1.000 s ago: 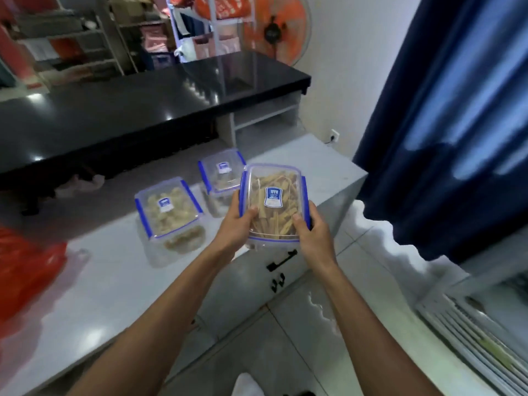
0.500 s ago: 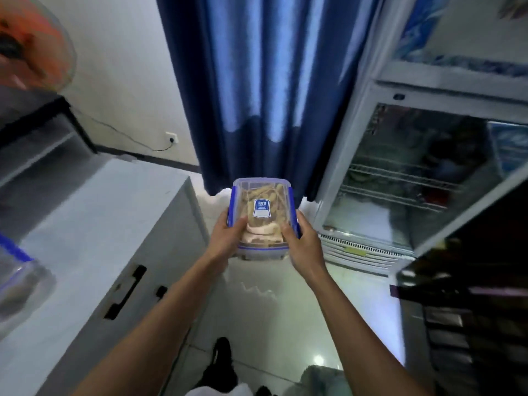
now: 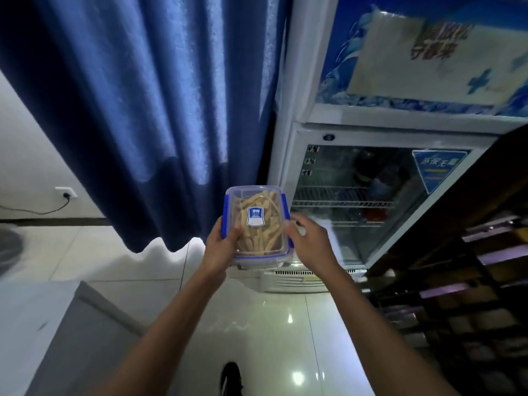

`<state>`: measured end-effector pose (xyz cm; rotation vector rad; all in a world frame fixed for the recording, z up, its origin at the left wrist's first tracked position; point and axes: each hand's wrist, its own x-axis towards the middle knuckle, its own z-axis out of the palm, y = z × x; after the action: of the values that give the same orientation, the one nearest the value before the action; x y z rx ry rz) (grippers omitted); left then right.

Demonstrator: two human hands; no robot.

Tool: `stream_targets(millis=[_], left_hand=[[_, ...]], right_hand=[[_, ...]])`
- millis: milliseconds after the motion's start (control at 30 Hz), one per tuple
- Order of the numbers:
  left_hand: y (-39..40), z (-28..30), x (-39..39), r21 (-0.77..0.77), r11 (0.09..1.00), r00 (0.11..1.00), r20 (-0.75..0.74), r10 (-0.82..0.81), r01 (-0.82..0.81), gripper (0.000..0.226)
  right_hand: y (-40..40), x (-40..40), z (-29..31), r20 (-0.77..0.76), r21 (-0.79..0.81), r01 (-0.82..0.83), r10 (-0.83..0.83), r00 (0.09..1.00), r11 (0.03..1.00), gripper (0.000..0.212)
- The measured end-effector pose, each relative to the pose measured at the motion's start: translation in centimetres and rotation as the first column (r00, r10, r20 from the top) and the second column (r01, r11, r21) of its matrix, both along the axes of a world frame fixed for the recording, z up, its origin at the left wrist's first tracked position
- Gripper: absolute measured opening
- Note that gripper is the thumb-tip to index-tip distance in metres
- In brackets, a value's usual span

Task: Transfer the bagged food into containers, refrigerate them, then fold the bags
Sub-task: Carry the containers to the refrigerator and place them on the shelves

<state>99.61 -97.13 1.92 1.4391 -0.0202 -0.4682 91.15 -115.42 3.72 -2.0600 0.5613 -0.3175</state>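
A clear plastic container (image 3: 258,224) with blue clips and a blue label on its lid holds pale strips of food. My left hand (image 3: 221,247) grips its left side, thumb on the lid. My right hand (image 3: 310,241) is just off the container's right side, fingers spread and blurred, holding nothing. The container is held in the air in front of a glass-door refrigerator (image 3: 357,201), whose door looks closed, with wire shelves and a few items behind the glass.
A dark blue curtain (image 3: 148,110) hangs left of the refrigerator. A grey counter (image 3: 37,324) is at the lower left. Dark shelving (image 3: 471,281) stands on the right. The glossy tiled floor (image 3: 271,324) lies below, with a wall socket (image 3: 66,192) at the left.
I have turned from the counter to face the refrigerator and come closer to it. My right hand has let go of the container and moved right; the left still holds it.
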Motion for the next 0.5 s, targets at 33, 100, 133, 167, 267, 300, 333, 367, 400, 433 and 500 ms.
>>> stream_targets(millis=[33, 100, 133, 167, 267, 300, 333, 367, 400, 433, 500], left_hand=[[-0.7, 0.5, 1.4, -0.004, 1.000, 1.000, 0.009, -0.006, 0.006, 0.028], [-1.7, 1.6, 3.7, -0.023, 1.000, 1.000, 0.014, -0.012, 0.012, 0.028], [-2.2, 2.2, 4.7, -0.040, 0.999, 1.000, 0.011, -0.019, 0.020, 0.028], [-2.6, 2.8, 5.7, -0.053, 0.998, 1.000, 0.009, -0.027, 0.028, 0.028], [-3.8, 4.3, 8.0, -0.055, 0.998, 0.999, 0.020, -0.041, 0.042, 0.026], [-4.0, 4.7, 8.4, -0.056, 0.998, 0.999, 0.021, -0.032, 0.033, 0.026], [-4.4, 5.1, 8.9, -0.060, 0.998, 1.000, 0.020, -0.019, 0.020, 0.026], [-4.7, 5.4, 9.3, -0.066, 0.998, 1.000, 0.015, -0.006, 0.007, 0.027], [-5.0, 5.7, 9.7, -0.071, 0.997, 1.000, 0.011, -0.001, 0.002, 0.027], [-5.2, 6.0, 10.1, -0.077, 0.997, 1.000, 0.005, -0.002, 0.002, 0.027], [-5.6, 6.5, 10.8, -0.090, 0.996, 1.000, -0.002, -0.007, 0.006, 0.026]], right_hand=[[-1.4, 1.6, 0.6, 0.002, -0.063, 0.016, -0.016, 1.000, 0.998, 0.042], [-4.0, 4.5, 2.1, 0.006, -0.171, 0.030, -0.029, 1.000, 0.985, 0.050], [-5.2, 5.8, 2.9, 0.004, -0.231, 0.015, -0.014, 1.000, 0.973, 0.053], [-6.5, 7.1, 3.6, -0.013, -0.299, -0.008, 0.004, 1.000, 0.954, 0.055], [-9.6, 10.8, 5.9, -0.089, -0.488, -0.079, 0.041, 0.995, 0.869, 0.062], [-10.1, 11.7, 6.3, -0.094, -0.536, -0.099, 0.057, 0.994, 0.839, 0.062], [-10.7, 12.5, 6.8, -0.085, -0.582, -0.111, 0.075, 0.994, 0.806, 0.061], [-11.1, 13.3, 7.0, -0.071, -0.621, -0.116, 0.091, 0.993, 0.775, 0.060], [-11.3, 13.8, 7.3, -0.059, -0.653, -0.114, 0.100, 0.993, 0.749, 0.060], [-11.7, 14.4, 7.5, -0.051, -0.673, -0.109, 0.102, 0.993, 0.731, 0.060], [-12.0, 15.2, 7.3, -0.057, -0.709, -0.100, 0.084, 0.995, 0.698, 0.062]])
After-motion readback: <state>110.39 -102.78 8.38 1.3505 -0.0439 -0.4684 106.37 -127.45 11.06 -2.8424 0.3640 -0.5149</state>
